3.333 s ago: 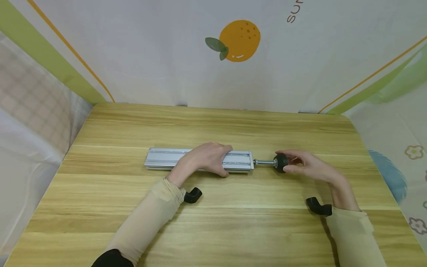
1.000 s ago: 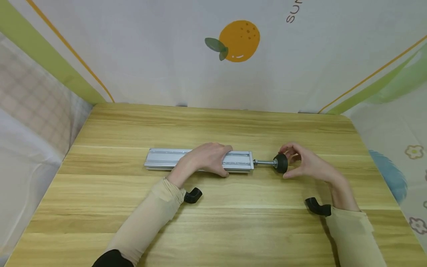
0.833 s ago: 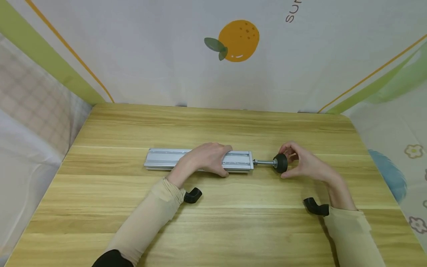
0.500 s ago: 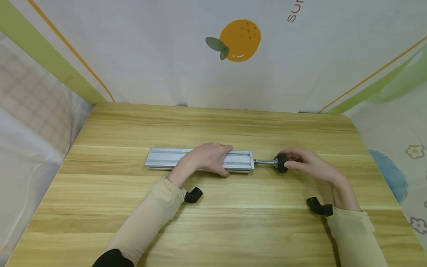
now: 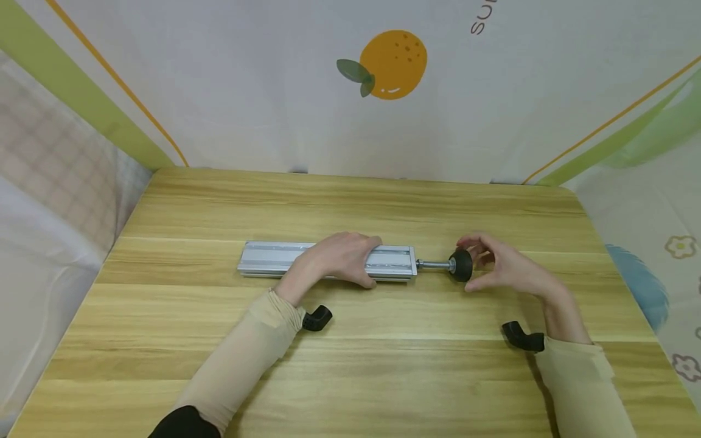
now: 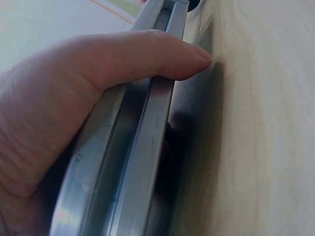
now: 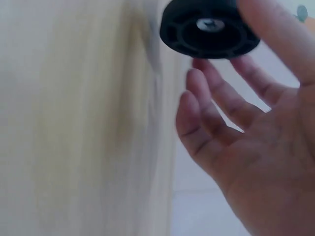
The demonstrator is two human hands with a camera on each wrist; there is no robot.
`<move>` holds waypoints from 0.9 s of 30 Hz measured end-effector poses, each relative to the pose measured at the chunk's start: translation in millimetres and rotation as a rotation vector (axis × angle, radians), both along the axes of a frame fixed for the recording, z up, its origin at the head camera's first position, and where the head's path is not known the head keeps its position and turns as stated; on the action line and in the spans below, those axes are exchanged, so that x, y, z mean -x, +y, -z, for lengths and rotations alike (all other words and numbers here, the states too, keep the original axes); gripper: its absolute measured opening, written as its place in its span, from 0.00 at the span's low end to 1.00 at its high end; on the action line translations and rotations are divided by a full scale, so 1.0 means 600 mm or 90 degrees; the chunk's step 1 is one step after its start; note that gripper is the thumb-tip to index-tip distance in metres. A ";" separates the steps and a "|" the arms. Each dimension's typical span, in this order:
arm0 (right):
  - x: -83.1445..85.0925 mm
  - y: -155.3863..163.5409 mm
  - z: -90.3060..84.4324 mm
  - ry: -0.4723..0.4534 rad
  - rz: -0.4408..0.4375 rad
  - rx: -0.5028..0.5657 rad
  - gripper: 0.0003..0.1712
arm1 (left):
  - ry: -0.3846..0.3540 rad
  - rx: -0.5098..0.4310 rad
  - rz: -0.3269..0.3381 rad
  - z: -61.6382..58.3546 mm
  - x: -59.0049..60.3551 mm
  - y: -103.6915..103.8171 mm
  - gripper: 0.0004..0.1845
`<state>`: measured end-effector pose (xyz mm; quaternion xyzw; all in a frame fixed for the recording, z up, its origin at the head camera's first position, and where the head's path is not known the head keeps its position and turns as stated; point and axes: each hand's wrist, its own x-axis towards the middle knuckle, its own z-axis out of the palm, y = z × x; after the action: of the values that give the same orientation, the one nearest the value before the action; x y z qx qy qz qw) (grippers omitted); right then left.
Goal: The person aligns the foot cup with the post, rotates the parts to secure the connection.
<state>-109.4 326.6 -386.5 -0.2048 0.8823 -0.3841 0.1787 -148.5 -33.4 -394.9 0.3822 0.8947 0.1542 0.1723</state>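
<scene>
A silver aluminium profile [image 5: 274,258] lies lengthwise on the table, with grooves along its top. My left hand [image 5: 342,258] grips it across the middle, thumb on the near side; the left wrist view shows that thumb [image 6: 162,56] over the profile's edge. From the profile's right end sticks the threaded rod [image 5: 435,264] of a levelling foot, with a nut near the end plate. Its round black base [image 5: 461,266] faces right; a screw head [image 7: 210,24] shows in its hollow underside. Around this base my right hand [image 5: 506,264] is spread loosely, thumb and fingers apart.
The wood-grain table [image 5: 383,377] reaches to a white printed curtain [image 5: 246,91] at the back. More curtain hangs at both sides. Black curved mounts [image 5: 317,318] stick out from both wrists over the table.
Half a second ago my right fingers and thumb pinched the foot's black base; now they are spread away from it. Similar spreading shows about a second ago. Left hand and profile stay put.
</scene>
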 end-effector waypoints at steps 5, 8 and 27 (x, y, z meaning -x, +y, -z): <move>0.001 -0.011 0.002 0.014 0.015 0.007 0.43 | 0.003 -0.001 -0.001 0.001 -0.001 0.000 0.27; -0.001 -0.009 0.002 0.024 0.017 0.002 0.38 | 0.002 -0.002 0.001 0.000 -0.001 -0.001 0.27; -0.001 0.001 0.000 -0.006 0.002 -0.005 0.41 | 0.000 0.004 0.005 0.000 0.000 -0.001 0.27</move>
<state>-109.0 327.3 -386.3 -0.2006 0.8834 -0.3819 0.1829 -148.6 -34.0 -395.0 0.3853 0.8937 0.1504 0.1739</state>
